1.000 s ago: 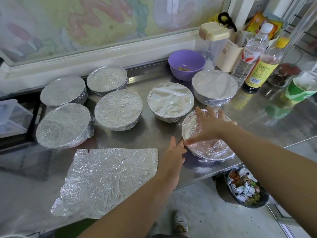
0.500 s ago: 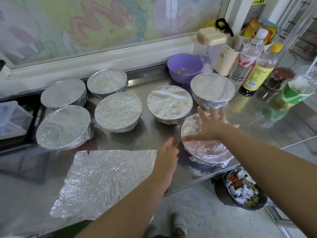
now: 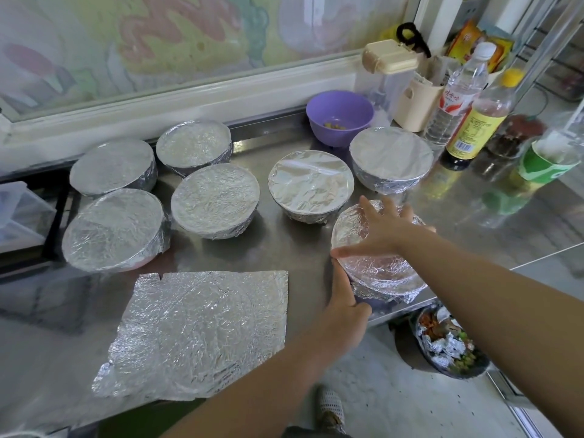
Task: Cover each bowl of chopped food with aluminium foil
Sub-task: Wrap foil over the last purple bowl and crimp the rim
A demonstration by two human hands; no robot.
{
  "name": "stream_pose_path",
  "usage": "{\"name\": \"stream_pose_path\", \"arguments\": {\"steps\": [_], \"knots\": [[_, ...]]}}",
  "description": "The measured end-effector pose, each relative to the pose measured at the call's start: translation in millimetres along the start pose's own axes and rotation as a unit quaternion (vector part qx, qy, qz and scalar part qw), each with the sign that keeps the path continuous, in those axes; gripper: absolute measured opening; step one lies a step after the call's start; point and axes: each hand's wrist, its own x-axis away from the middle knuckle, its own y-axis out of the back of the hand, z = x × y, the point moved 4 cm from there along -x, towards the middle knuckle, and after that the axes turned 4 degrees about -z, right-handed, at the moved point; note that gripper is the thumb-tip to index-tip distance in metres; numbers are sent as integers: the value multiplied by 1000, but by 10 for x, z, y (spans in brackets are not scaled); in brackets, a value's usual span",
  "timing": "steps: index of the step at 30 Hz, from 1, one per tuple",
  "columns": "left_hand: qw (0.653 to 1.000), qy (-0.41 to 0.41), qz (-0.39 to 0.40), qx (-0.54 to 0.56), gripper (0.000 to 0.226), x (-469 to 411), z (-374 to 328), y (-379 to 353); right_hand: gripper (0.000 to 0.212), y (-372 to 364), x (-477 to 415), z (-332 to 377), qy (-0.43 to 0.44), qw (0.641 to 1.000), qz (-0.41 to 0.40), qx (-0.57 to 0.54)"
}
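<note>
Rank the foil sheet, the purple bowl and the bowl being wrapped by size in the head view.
1. Foil sheet, clearly largest.
2. Bowl being wrapped.
3. Purple bowl, though it sits farther back, so the two bowls may match.

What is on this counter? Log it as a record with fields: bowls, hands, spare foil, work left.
finished: six round foil-covered bowls, in the middle and left of the counter
in progress: seventh foil-wrapped bowl at the front edge, foil hem ragged on the near side
right hand: flat on its top, fingers spread
left hand: pressing foil against its near-left side
uncovered: round purple plastic bowl, a few food bits inside
spare foil: flat crinkled aluminium sheet on the steel counter
</note>
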Motion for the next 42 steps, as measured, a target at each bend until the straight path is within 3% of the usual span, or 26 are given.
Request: {"name": "stream_pose_path", "arguments": {"steps": [2,8,13,18,22,24,29,33,37,42], "knots": [[999,-15,-14,-32,94,-4,-26,24,153,4,29,9,-6,1000,-1,2],[997,-45,1,56,55,-129,75,164,153,17,72,34,-13,1000,-7,10],[991,-2,-6,133,39,-153,278,221,149,-6,95,47,2,1000,5,21],[917,111,85,373,26,-132,277,73,149,-10,91,55,2,1000,6,27],[874,147,110,450,11,-123,270,67,151,-22,79,57,0,1000,10,26],[863,157,104,468,9,-128,264,61,151,-26,77,55,-2,1000,11,28],[859,164,87,478,30,-163,292,46,152,-27,87,56,-1,1000,13,21],[876,156,78,450,17,-197,309,59,153,-28,81,57,2,1000,12,22],[890,137,94,425,18,-194,279,86,152,-32,84,51,4,1000,10,21],[875,152,103,449,4,-151,335,54,151,-25,100,56,3,1000,7,18]]}}
